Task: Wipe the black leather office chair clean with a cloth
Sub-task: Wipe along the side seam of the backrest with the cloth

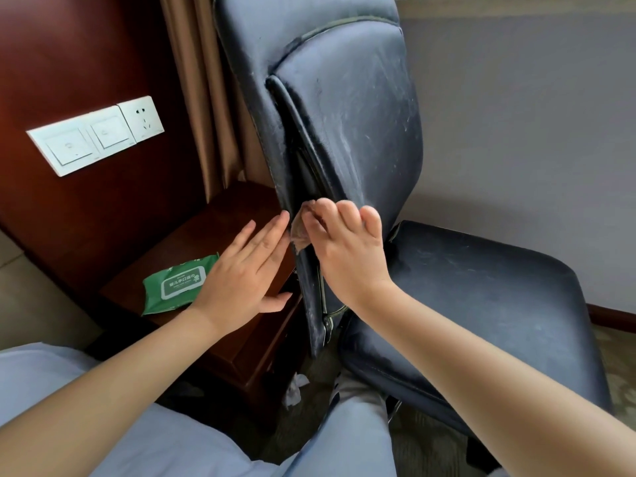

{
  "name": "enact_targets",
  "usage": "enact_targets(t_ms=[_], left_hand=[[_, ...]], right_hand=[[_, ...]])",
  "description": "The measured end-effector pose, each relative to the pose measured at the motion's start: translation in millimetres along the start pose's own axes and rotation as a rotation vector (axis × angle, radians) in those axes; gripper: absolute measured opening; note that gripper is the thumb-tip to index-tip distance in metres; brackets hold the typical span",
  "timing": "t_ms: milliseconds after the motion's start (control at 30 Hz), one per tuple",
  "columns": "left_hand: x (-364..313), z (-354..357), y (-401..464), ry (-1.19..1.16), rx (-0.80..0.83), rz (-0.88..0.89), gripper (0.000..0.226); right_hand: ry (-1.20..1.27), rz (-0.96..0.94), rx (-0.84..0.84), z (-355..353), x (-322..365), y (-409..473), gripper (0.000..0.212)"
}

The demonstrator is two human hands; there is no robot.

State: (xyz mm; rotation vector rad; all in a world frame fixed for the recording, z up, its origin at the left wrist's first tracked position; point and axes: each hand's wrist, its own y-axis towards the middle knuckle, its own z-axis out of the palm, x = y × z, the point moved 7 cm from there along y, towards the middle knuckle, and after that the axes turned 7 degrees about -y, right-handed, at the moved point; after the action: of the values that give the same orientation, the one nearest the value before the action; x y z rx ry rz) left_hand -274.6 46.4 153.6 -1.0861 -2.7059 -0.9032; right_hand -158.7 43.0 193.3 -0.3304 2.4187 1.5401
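Observation:
The black leather office chair (347, 108) fills the middle of the view, its backrest seen edge-on and its seat (481, 287) to the right, both dusty and streaked. My right hand (347, 249) curls its fingers around a small greyish wipe (300, 232) and holds it against the lower side edge of the backrest. My left hand (241, 273) lies flat with straight fingers against the back of the backrest, just left of the wipe.
A green pack of wet wipes (179, 284) lies on the dark wooden nightstand (220, 228) at the left. A crumpled used wipe (295, 390) lies on the floor under the chair. White wall switches (93, 136) and a brown curtain (206, 98) stand behind.

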Motion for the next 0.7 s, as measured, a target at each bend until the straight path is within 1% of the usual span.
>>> enact_targets(t_ms=[133, 200, 267, 367, 467, 533, 600, 700], left_hand=[[-2, 4, -1, -0.035, 0.004, -0.006, 0.090], [-3, 6, -2, -0.024, 0.008, 0.007, 0.091], [-5, 6, -1, 0.016, 0.009, 0.031, 0.090], [-7, 8, -2, 0.089, 0.020, 0.055, 0.086], [-3, 9, -2, 0.106, 0.013, 0.030, 0.085], [-1, 9, -2, 0.076, -0.007, 0.020, 0.080], [1, 8, -3, 0.040, -0.028, 0.016, 0.074], [1, 8, -5, 0.068, -0.009, 0.033, 0.075]], right_hand=[[-0.049, -0.163, 0.096, 19, 17, -43, 0.027], [-0.055, -0.206, 0.138, 23, 19, -53, 0.029], [-0.070, -0.165, 0.121, 20, 14, -45, 0.031], [-0.034, -0.010, -0.023, 2, -4, -13, 0.035], [-0.012, 0.018, -0.086, -4, -8, 8, 0.037], [-0.021, -0.017, -0.058, 1, -1, 5, 0.037], [-0.059, -0.067, 0.009, 12, 8, -7, 0.036], [-0.092, -0.184, 0.132, 26, 22, -32, 0.028]])
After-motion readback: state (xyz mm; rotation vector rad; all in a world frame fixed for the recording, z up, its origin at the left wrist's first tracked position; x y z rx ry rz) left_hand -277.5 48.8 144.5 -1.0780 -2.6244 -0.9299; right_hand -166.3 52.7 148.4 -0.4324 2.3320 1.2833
